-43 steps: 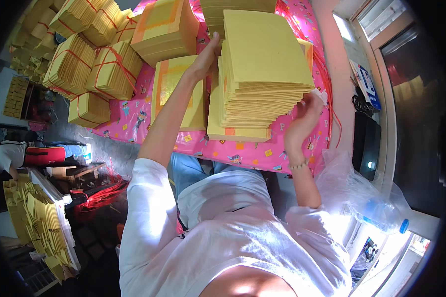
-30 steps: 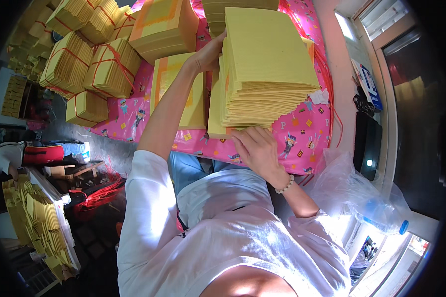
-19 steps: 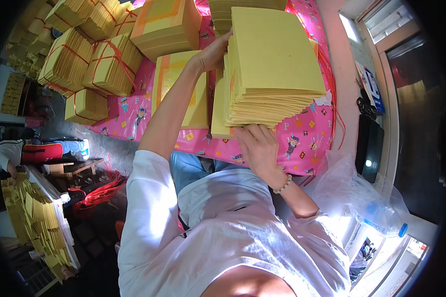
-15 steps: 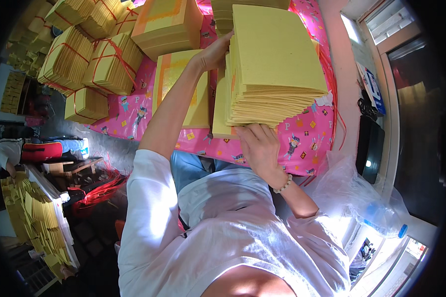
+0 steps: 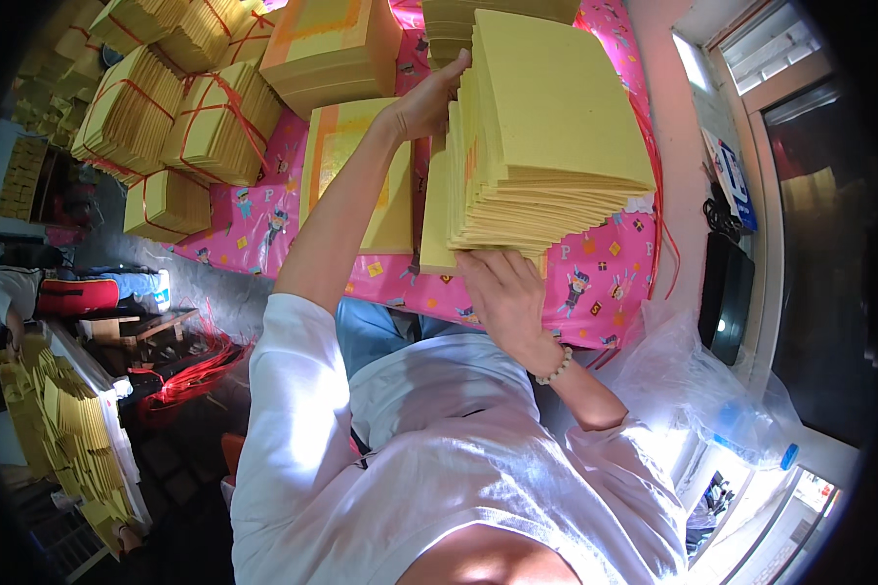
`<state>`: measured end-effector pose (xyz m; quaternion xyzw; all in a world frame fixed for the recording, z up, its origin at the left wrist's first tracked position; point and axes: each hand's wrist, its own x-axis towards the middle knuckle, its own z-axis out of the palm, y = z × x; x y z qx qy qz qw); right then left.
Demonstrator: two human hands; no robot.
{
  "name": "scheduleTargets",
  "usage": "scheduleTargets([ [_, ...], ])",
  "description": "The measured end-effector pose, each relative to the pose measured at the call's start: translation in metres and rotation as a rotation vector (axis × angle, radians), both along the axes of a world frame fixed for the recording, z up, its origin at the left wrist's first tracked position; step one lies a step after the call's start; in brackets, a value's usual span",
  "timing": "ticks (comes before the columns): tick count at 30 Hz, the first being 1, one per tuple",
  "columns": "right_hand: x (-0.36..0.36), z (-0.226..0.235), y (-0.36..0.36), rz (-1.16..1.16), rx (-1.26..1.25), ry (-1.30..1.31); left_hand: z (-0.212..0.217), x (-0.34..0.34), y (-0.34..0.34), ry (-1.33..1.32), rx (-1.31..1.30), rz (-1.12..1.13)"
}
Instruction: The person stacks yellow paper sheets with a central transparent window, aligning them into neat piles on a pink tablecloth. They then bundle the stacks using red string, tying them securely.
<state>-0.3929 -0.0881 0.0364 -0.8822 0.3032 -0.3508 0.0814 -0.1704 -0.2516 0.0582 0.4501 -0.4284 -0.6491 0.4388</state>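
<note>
A thick stack of folded yellow paper (image 5: pixel 571 107) stands before me on the pink cloth, its upper layers leaning and fanned to the right. Against its far left side my left hand (image 5: pixel 429 102) is braced, thumb up and the other fingers partly hidden by the paper. My right hand (image 5: pixel 507 300), a beaded bracelet on its wrist, grips the near lower edge of the stack with bent fingers; their tips are hidden. Beneath and left of the fanned layers lies a squarer yellow block (image 5: pixel 436 219). Another paper block (image 5: pixel 392 210) with an orange-framed print sits left of it.
The pink patterned tablecloth (image 5: pixel 580 263) covers the table. Yellow bundles tied with red string (image 5: pixel 219 127) and a tall paper block (image 5: pixel 337 73) stand at the far left. Right are a wall, a window and a clear plastic bag (image 5: pixel 668 361). A person (image 5: pixel 15 297) is at far left.
The upper part of the stack has shifted slightly right and fanned a little more. My right hand has slid a little left along the near edge; my left hand's thumb has risen slightly.
</note>
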Motion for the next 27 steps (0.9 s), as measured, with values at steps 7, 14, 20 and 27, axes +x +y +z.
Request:
scheduleTargets([
  [7,0.008,-0.002,-0.001,-0.049,0.018,0.019,0.004,-0.003,0.007,0.036,0.05,0.059],
  [14,0.007,-0.004,-0.003,-0.068,-0.015,0.047,0.009,-0.006,0.009,0.077,0.054,0.016],
  [20,0.005,0.0,-0.003,-0.023,0.014,-0.048,0.009,-0.006,0.008,0.006,0.068,0.001],
  [27,0.004,-0.003,-0.002,-0.073,0.042,-0.037,0.011,-0.007,0.012,-0.091,0.074,-0.071],
])
